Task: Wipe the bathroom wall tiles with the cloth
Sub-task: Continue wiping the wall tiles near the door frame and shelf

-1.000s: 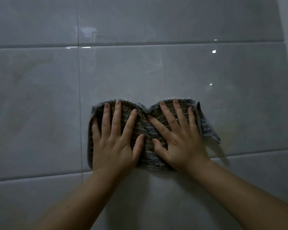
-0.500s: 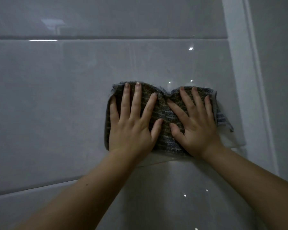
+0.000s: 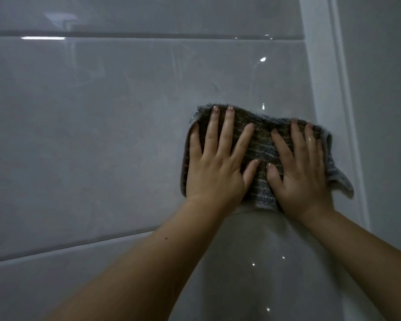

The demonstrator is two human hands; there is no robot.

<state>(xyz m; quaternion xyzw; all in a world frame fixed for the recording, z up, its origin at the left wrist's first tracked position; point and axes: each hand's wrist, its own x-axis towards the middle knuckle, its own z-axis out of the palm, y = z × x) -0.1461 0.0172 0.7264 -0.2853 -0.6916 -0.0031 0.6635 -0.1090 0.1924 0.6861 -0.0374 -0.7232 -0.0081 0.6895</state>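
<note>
striped cloth [image 3: 262, 144] pressed flat on the big shiny wall tile [image 3: 102, 135], over at the right, just beside the white corner strip [image 3: 329, 100]. pinned there by two flat hands side by side: left hand [image 3: 214, 174] on the left half, right hand [image 3: 303, 181] on the right half. fingers [image 3: 226, 133] straight and spread wide, pinching nothing. thumbs close in the middle, not touching.

looks like a sideways wipe along this tile. to do it well:
- push with both palms the same, not just the tips.
- keep the cloth flat, with no bumps.
- slide slowly in one long row, right up to the strip.
- start the next row a bit lower, over the edge of the last one, to leave no streaks.
- tuck in the loose corner [image 3: 343, 184] hanging at the lower right, to stop it dragging.
- wipe along the dark line [image 3: 79, 243] between tiles too.

long side of the cloth running left to right across the wall, dipping a little at the right. loose corner pointing down and right. fingers pointing up the wall, across the long side.
</note>
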